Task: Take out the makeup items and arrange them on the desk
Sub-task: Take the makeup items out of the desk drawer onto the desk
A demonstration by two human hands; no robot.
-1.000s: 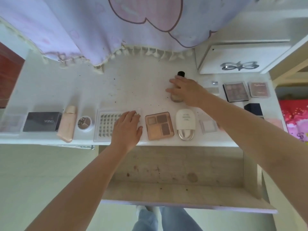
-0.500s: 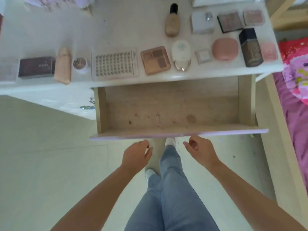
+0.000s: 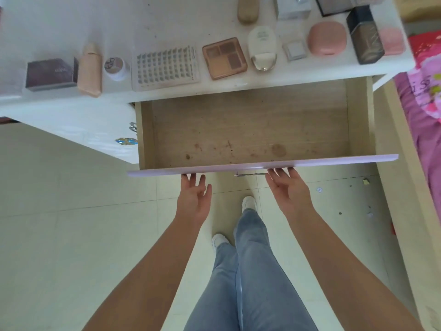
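An open wooden drawer (image 3: 243, 161) sticks out below the white desk (image 3: 167, 25), with nothing lying inside it. Both my hands are at its pale purple front panel. My left hand (image 3: 194, 199) has straight fingers whose tips touch the panel's underside. My right hand (image 3: 287, 191) does the same beside the metal handle (image 3: 249, 174). On the desk lie several makeup items: a lash tray (image 3: 167, 66), a brown eyeshadow palette (image 3: 224, 58), a white compact (image 3: 262, 47), a pink case (image 3: 327, 38), a dark bottle (image 3: 365, 35), a peach tube (image 3: 89, 70) and a dark box (image 3: 51, 72).
A bed with pink bedding (image 3: 427, 96) stands close on the right, behind a wooden frame. My legs in jeans (image 3: 248, 283) and white shoes stand on the tiled floor under the drawer. A white cabinet front (image 3: 78, 125) lies left of the drawer.
My hands left the items on the desk, came down below the drawer and have now risen to touch its front panel with straightened fingers. The view tilted down.
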